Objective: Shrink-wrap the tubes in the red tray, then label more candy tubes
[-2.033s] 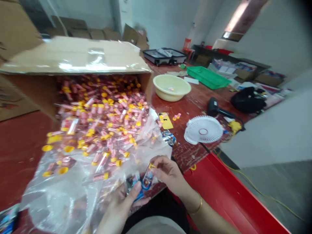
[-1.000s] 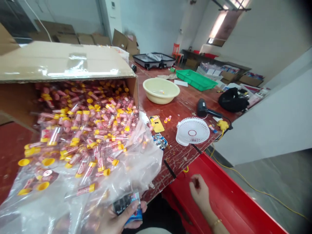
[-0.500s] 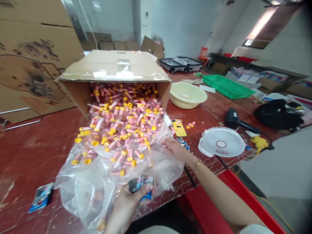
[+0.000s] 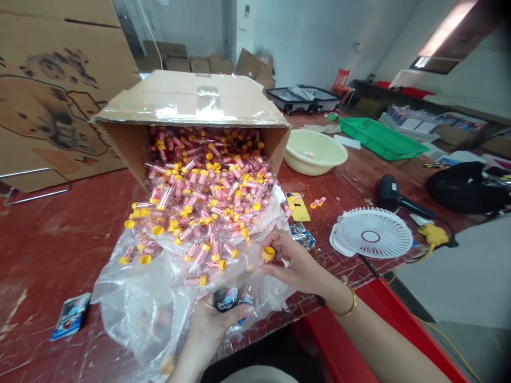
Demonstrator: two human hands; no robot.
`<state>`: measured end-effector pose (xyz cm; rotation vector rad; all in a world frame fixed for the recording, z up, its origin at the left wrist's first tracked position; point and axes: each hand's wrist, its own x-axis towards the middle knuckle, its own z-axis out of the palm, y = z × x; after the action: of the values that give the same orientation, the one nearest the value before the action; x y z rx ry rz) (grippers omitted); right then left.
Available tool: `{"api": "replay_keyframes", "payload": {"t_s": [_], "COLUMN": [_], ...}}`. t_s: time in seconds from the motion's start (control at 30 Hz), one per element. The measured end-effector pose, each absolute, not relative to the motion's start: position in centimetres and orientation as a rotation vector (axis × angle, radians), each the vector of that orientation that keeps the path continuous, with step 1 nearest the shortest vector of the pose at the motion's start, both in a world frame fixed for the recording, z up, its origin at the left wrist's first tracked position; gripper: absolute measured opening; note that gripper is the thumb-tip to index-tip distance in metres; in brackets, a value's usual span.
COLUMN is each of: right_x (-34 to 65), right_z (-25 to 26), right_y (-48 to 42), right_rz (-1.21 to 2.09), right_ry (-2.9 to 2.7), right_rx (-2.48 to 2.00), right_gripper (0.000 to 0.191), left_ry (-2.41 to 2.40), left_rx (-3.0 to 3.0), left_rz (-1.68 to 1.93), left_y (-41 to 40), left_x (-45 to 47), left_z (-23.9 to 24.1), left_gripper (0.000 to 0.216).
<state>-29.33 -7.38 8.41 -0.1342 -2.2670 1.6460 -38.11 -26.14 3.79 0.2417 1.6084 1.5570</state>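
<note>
My left hand (image 4: 211,322) is closed around a few small dark-and-blue foil packets (image 4: 227,299), thumb on top, near the table's front edge. My right hand (image 4: 289,260) pinches a small clear tube with a yellow cap (image 4: 268,254) and pink contents, above the plastic sheet. A big heap of the same capped tubes (image 4: 215,197) spills from a cardboard box (image 4: 191,101) lying on its side. Beneath the front of the heap spreads a clear plastic bag (image 4: 136,298). Similar packets lie to the right (image 4: 302,236) and far left (image 4: 71,317).
A cream basin (image 4: 315,154) stands right of the box, with a green tray (image 4: 379,138) beyond. Nearer are a yellow phone (image 4: 298,207), a white fan grille (image 4: 373,234) and a black handheld scanner (image 4: 399,197). A large printed carton (image 4: 59,101) stands at left.
My right hand has come back from the edge of the heap toward me, now with a yellow-capped tube in its fingers. The left hand keeps the packets, whose fanned spread has shifted. The view moved slightly.
</note>
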Motion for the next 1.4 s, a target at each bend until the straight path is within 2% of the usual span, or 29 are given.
{"api": "replay_keyframes", "payload": {"t_s": [0.17, 0.27, 0.4, 0.43, 0.53, 0.57, 0.73, 1.17, 1.2, 1.27, 1.33, 1.4], "right_x": [-30.1, -30.6, -30.1, -29.7, -28.6, -28.3, -28.1, -28.4, -28.5, -28.2, -26.5, -23.0], "right_z": [8.1, 6.6, 4.4, 4.1, 3.3, 3.2, 2.4, 1.9, 2.3, 3.1, 3.6, 3.0], "right_y": [-8.3, -8.8, -10.5, -11.2, -13.3, -13.9, -15.0, -14.6, -14.4, -13.6, -12.3, -10.7], "right_rz": [1.74, 2.008, 2.216, 2.23, 2.235, 2.216, 2.186, 2.113, 2.112, 2.077, 1.974, 1.789], "right_ry": [-2.283, -2.105, -1.912, -1.916, -1.896, -1.882, -1.834, -1.801, -1.778, -1.746, -1.671, -1.505], "right_rx": [-0.158, -0.235, -0.272, -0.245, -0.243, -0.281, -0.404, -0.347, -0.303, -0.284, -0.424, -0.681], "right_gripper": [0.028, 0.033, 0.032, 0.036, 0.071, 0.077, 0.066, 0.066, 0.063, 0.046, 0.024, 0.02], "left_ry": [1.654, 1.558, 1.359, 1.314, 1.225, 1.214, 1.269, 1.34, 1.367, 1.414, 1.413, 1.344], "left_rx": [0.254, 0.197, -0.065, -0.111, -0.195, -0.202, -0.064, 0.029, 0.038, 0.054, 0.056, 0.017], "left_rz": [1.507, 1.534, 1.589, 1.605, 1.632, 1.635, 1.598, 1.628, 1.629, 1.606, 1.562, 1.544], "left_y": [-26.0, -26.0, -25.6, -25.4, -24.8, -24.7, -24.9, -25.3, -25.3, -25.3, -25.3, -25.5], "left_x": [-37.9, -37.5, -37.1, -37.0, -37.0, -37.0, -36.4, -36.1, -36.1, -35.9, -35.7, -35.6], "left_z": [3.4, 4.0, 5.0, 5.1, 5.1, 5.2, 5.5, 5.3, 5.3, 5.4, 5.6, 5.8], "left_gripper": [0.023, 0.024, 0.037, 0.039, 0.042, 0.042, 0.041, 0.033, 0.034, 0.039, 0.043, 0.045]}}
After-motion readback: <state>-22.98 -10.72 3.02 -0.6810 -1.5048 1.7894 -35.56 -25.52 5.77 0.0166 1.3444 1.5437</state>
